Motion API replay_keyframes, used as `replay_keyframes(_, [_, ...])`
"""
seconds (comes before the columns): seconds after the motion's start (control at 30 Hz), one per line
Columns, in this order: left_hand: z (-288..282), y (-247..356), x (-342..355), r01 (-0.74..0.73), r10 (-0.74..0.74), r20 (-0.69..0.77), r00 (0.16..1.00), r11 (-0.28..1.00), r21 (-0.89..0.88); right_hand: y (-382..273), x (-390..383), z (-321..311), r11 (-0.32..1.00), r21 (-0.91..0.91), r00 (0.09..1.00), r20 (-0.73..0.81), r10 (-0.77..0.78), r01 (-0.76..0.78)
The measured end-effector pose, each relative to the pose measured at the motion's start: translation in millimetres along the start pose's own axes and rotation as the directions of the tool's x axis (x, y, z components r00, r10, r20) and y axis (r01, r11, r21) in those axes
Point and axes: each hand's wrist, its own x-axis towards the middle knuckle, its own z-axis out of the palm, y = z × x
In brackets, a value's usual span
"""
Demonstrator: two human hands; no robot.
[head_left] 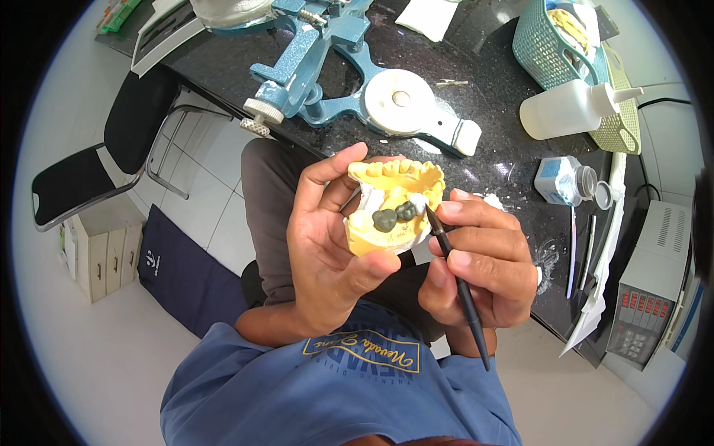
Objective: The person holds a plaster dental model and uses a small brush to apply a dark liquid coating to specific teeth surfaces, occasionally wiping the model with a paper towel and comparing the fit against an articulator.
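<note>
My left hand (327, 245) is closed around a yellow plaster dental model (368, 236), fingers behind it and thumb along its lower edge. A row of yellow teeth runs along the model's far rim. Dark green-grey wax crowns (385, 220) sit on its near part, beside a whitish tooth (419, 202). In my right hand (487, 256) is a slim black pen-like tool (465, 301), gripped like a pencil. Its tip meets or nearly meets the model at the whitish tooth; I cannot tell which. The tool's other end points down toward my shirt.
Beyond my hands, a blue metal dental articulator (320, 108) with a round white plate stands on the black speckled bench (476, 100). To the right are a squeeze bottle (559, 111), a small open jar (559, 181), a teal basket (537, 44) and a grey control box (648, 279). A black chair (141, 111) is at left.
</note>
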Motion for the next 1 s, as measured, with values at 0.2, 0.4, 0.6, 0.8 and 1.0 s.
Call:
replay_keyframes(0.2, [-0.3, 0.6, 0.7, -0.001, 0.001, 0.019, 1.000, 1.000, -0.003, -0.4, -0.6, -1.7, 0.999, 0.030, 1.000, 0.002, 0.013, -0.013])
replay_keyframes(0.4, [0.7, 0.2, 0.9, -0.004, 0.004, 0.015, 1.000, 1.000, -0.013, -1.1, -0.5, -1.9, 1.000, 0.008, 1.000, 0.023, 0.017, -0.017])
replay_keyframes(0.6, [0.7, 0.5, 0.0, -0.015, 0.015, 0.008, 1.000, 1.000, 0.002, -0.6, -0.9, -2.4, 1.000, 0.010, 1.000, 0.025, 0.013, -0.013])
replay_keyframes(0.8, [2.6, 0.9, 0.2, -0.013, 0.013, 0.006, 1.000, 1.000, 0.012, -0.8, -0.5, -2.2, 1.000, -0.013, 1.000, 0.016, 0.004, -0.004])
replay_keyframes(1.0, [2.2, 1.0, -0.1, -0.013, 0.013, 0.006, 1.000, 1.000, 0.024, -0.5, -2.3, -1.4, 1.000, 0.009, 1.000, -0.009, 0.009, -0.009])
